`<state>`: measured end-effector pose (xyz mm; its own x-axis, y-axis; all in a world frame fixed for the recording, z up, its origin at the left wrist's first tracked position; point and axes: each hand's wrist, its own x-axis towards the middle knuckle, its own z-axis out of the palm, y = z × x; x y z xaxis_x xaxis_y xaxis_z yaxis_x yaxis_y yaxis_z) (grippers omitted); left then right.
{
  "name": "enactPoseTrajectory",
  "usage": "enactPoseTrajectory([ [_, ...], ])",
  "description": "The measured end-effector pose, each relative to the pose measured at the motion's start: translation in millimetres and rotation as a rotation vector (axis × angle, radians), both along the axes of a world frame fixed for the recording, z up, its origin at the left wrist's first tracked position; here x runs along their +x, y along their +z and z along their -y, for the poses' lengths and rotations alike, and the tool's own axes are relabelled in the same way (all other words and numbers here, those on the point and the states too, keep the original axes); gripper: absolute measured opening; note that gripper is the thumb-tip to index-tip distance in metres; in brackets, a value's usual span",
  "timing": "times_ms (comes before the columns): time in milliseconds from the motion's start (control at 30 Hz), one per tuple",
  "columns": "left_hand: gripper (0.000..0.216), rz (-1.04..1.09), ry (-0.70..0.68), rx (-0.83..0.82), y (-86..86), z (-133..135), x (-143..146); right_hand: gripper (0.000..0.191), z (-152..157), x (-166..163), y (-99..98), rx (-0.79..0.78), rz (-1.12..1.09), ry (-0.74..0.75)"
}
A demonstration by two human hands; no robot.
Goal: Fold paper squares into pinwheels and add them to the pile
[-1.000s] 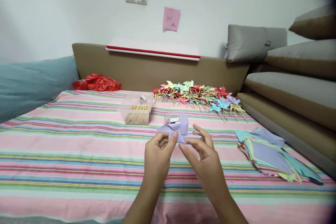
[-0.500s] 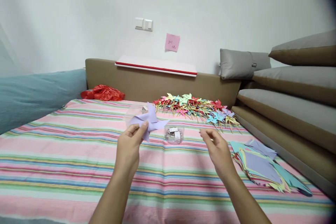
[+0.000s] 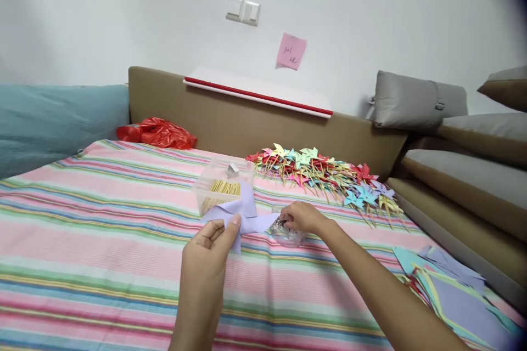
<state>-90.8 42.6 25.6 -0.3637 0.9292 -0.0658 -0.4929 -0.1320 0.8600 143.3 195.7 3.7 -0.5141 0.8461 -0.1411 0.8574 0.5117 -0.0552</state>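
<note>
My left hand [image 3: 212,241] pinches a lilac paper pinwheel [image 3: 251,224] at its centre between thumb and fingers. Over a small round clear container [image 3: 288,237] of tiny dark metal pieces, my right hand [image 3: 298,216] reaches in with its fingers closed together. What those fingertips hold, if anything, is hidden. One point of the pinwheel extends to the container's left side. Behind the pinwheel stands a translucent plastic box [image 3: 201,192] with thin wooden sticks [image 3: 224,187] in it.
Finished pinwheels on sticks [image 3: 313,167] lie in a heap at the back. Cut coloured paper sheets [image 3: 461,296] are stacked at the right, beside piled cushions [image 3: 465,175]. A red plastic bag [image 3: 160,134] rests at the back left on the striped cloth [image 3: 102,219].
My right hand has moved left and into the round container. My left hand still holds the pinwheel, now in front of the stick box. The view has tilted and shifted.
</note>
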Motion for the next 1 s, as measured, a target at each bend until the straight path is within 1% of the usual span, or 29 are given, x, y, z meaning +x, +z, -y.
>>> enactPoseTrajectory([
  [167,0.030,0.032,0.012,-0.017,-9.9,-10,0,0.026,-7,-12,-7.3,0.001,0.181,0.072],
  [333,0.032,0.094,0.006,-0.002,-13.4,-16,5,0.025,-8,-22,-14.6,0.032,0.248,0.079],
  [433,0.032,0.090,0.006,0.004,-13.3,-17,7,0.025,-6,-28,-8.7,0.056,0.234,0.066],
  [500,0.032,0.074,0.004,0.004,-13.0,-16,7,0.023,1,-27,4.2,0.083,0.199,0.043],
  [600,0.031,0.048,-0.011,0.001,-12.7,-15,9,0.014,27,-10,29.9,0.155,0.112,-0.034],
  [667,0.030,0.030,-0.022,0.001,-12.6,-15,13,0.016,56,10,41.1,0.211,0.046,-0.127],
  [700,0.029,0.021,-0.028,0.005,-12.6,-15,15,0.018,72,22,42.6,0.229,0.023,-0.188],
  [767,0.028,-0.003,-0.051,0.023,-12.6,-14,22,0.017,105,42,36.4,0.229,0.003,-0.298],
  [867,0.027,-0.046,-0.108,0.054,-12.9,-14,36,0.015,141,59,14.0,0.141,-0.021,-0.352],
  [933,0.027,-0.076,-0.142,0.070,-14.0,-13,46,0.015,153,65,0.4,0.111,-0.051,-0.370],
  [1000,0.027,-0.104,-0.157,0.080,-16.7,-13,54,0.015,157,69,-7.9,0.123,-0.093,-0.392],
])
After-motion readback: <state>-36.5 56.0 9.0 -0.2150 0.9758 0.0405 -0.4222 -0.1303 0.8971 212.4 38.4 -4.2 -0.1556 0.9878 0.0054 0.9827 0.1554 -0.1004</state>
